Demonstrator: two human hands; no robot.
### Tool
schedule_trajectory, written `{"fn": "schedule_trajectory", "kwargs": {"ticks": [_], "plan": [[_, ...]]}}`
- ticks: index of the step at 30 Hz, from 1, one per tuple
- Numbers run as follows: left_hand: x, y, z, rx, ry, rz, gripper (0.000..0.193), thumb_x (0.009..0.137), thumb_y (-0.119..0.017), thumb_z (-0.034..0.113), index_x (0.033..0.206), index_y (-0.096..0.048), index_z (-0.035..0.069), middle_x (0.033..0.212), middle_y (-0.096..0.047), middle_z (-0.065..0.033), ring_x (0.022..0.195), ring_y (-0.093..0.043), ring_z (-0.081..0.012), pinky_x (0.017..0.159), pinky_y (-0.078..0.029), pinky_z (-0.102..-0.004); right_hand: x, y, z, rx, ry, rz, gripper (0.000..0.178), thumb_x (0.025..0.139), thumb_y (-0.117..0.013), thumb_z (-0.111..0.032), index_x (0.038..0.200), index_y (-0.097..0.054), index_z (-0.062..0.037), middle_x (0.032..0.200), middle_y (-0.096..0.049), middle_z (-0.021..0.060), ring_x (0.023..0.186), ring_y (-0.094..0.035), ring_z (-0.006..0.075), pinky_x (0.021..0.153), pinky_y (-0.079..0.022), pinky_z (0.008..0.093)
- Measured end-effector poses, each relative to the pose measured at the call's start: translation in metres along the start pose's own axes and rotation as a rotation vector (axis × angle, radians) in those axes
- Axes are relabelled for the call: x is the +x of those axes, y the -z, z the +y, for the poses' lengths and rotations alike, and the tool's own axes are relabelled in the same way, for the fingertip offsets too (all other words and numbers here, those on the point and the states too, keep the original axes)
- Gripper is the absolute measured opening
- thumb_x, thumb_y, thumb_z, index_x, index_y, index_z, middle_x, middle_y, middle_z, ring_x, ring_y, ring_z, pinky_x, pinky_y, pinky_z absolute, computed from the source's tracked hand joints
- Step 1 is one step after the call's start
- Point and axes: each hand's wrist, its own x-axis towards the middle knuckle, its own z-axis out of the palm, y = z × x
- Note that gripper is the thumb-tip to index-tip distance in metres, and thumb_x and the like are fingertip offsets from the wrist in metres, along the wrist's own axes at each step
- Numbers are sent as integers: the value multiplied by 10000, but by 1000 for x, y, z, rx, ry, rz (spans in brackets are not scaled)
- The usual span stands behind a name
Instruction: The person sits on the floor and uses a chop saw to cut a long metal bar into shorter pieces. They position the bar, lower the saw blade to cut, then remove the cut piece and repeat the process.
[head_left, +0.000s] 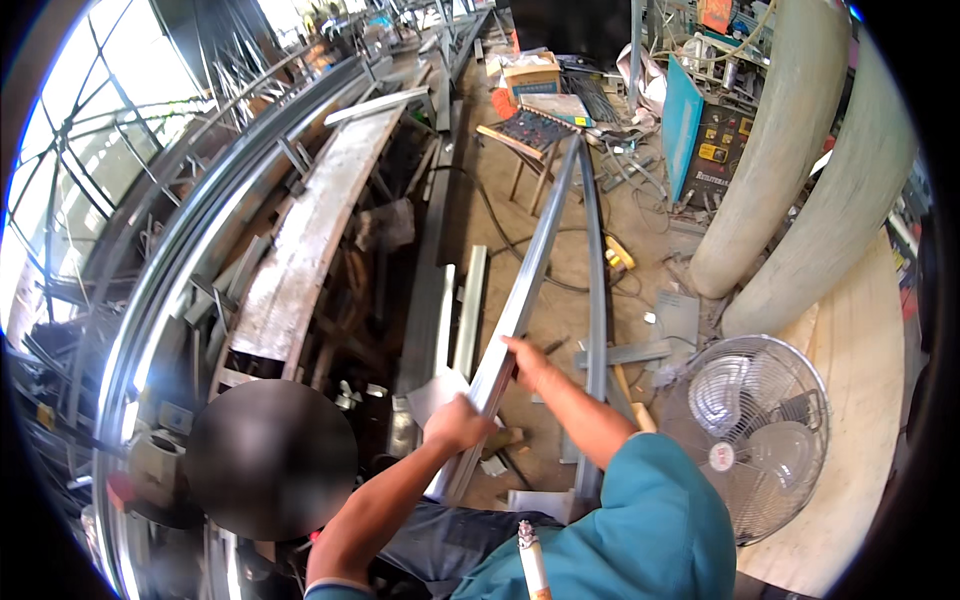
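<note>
The bar [530, 280] lies left of the fan [745, 440], slanting away from the wearer, its near end about level with the fan and its far end well beyond it, at the edge of the stool [535, 128]. Both hands have hold of it. The left hand [458, 425], farther from the fan, is closed over the bar's left side near its lower end; the undersides of the fingers are hidden. The right hand [525, 362], nearer the fan and higher up the bar, is curled round the right edge, thumb on top, with most of its fingers out of sight.

A second bar [597, 300] runs between the held one and the fan, its far end also by the stool. A flat strip [640, 353] crosses the floor just left of the fan, and a grey plate [677, 318] lies just beyond it. Farther past the fan are a yellow tool [620, 252], a cable [490, 215] and a welder-like machine [718, 150]. Two thick columns [775, 160] rise beyond the fan, and a pale board [850, 400] is to its right. Well left of the fan, past two pale strips [470, 312], stretches a long bench [320, 220]. A lit cigarette [535, 565] shows left of the fan and nearer the wearer.
</note>
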Motion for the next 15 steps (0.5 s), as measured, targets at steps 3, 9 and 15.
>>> {"fn": "schedule_trajectory", "kwargs": {"ticks": [3, 9, 15], "plan": [[53, -49, 25, -88, 35, 58, 791, 780, -752, 500, 1312, -527, -41, 1192, -697, -296, 1103, -703, -399, 934, -561, -471, -87, -16, 13, -477, 64, 270, 331, 903, -752, -231, 1117, -712, 18, 1057, -735, 131, 957, -709, 263, 835, -581, 436], [41, -127, -35, -306, -418, 46, 899, 857, -779, 388, 1558, -353, 19, 1310, -653, -278, 1202, -659, -391, 1011, -530, -426, -54, 134, 55, -69, -185, 276, 341, 833, -778, -212, 1050, -708, 42, 928, -734, 138, 824, -708, 288, 757, -567, 437], [-83, -56, -162, -444, -165, 445, 641, 828, -807, 136, 1402, -558, -3, 1266, -681, -181, 1060, -706, -307, 916, -564, -400, -38, 255, 102, -198, -254, 461, 465, 815, -808, -203, 1169, -666, 62, 1135, -711, 180, 1044, -671, 329, 930, -525, 440]]}}
